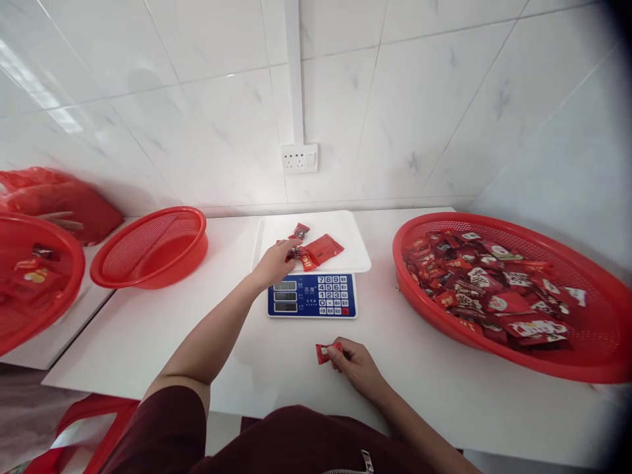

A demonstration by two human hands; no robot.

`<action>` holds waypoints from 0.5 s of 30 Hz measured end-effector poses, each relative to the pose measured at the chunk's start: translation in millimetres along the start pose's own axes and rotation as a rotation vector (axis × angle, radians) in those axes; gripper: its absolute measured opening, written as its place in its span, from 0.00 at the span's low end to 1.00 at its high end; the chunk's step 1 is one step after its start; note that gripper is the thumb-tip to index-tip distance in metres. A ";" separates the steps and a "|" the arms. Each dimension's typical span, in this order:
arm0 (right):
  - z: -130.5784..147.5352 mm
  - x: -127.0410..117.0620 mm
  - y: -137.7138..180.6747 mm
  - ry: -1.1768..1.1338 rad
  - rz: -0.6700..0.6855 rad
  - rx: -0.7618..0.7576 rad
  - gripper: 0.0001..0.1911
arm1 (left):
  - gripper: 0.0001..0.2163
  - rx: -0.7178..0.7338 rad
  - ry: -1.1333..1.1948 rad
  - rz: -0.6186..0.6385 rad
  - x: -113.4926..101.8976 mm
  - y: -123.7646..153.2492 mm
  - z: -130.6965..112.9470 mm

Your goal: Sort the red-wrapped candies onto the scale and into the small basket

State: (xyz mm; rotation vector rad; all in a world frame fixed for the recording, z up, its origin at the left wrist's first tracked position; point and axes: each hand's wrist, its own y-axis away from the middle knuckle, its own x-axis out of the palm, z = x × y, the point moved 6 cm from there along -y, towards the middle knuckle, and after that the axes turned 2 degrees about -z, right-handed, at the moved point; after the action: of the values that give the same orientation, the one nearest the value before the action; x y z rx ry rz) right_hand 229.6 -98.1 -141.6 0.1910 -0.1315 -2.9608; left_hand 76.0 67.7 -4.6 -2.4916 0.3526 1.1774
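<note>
A digital scale (pixel 312 296) with a blue keypad panel stands on the white table, its white tray (pixel 351 258) behind the panel. On the tray lie a flat red packet (pixel 324 249), a small red wrapped snack (pixel 301 230) and a few more small packets (pixel 307 259). My left hand (pixel 274 262) reaches over the tray's left side, fingers curled down onto the small packets; its fingertips are partly hidden. Just in front of the scale, my right hand (pixel 356 363) pinches a small red snack packet (pixel 323 353) between thumb and fingers, above the table.
At right, a large red basket (pixel 419 316) holds many wrapped snacks (pixel 494 283). A red basket (pixel 162 263) stands to the left; another basket (pixel 64 296) with some packets is at the far left edge. Behind it sits a red plastic bag (pixel 64 204). A wall socket (pixel 299 158) is above the scale.
</note>
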 end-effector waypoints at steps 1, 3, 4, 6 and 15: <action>-0.2 0.0 0.1 0.002 0.001 0.002 0.22 | 0.23 -0.033 0.042 -0.032 -0.5 -0.3 3.5; -0.1 0.2 0.4 0.004 0.004 0.006 0.22 | 0.22 -0.093 0.157 -0.100 -2.1 -1.9 11.5; 0.1 0.4 0.6 0.004 0.006 0.006 0.22 | 0.22 -0.123 0.224 -0.133 -3.2 -3.0 15.7; 0.6 0.8 1.0 0.005 0.011 0.008 0.22 | 0.22 -0.185 0.352 -0.195 -6.1 -4.9 23.9; 0.6 1.2 0.3 0.022 0.016 0.016 0.23 | 0.16 -0.290 0.988 -0.319 -12.8 2.0 39.6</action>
State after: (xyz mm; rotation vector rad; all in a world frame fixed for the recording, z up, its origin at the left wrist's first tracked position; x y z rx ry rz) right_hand 228.4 -98.5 -141.2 0.2229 -0.1534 -2.9413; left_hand 40.0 83.5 -18.3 -3.0587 0.0026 -0.2063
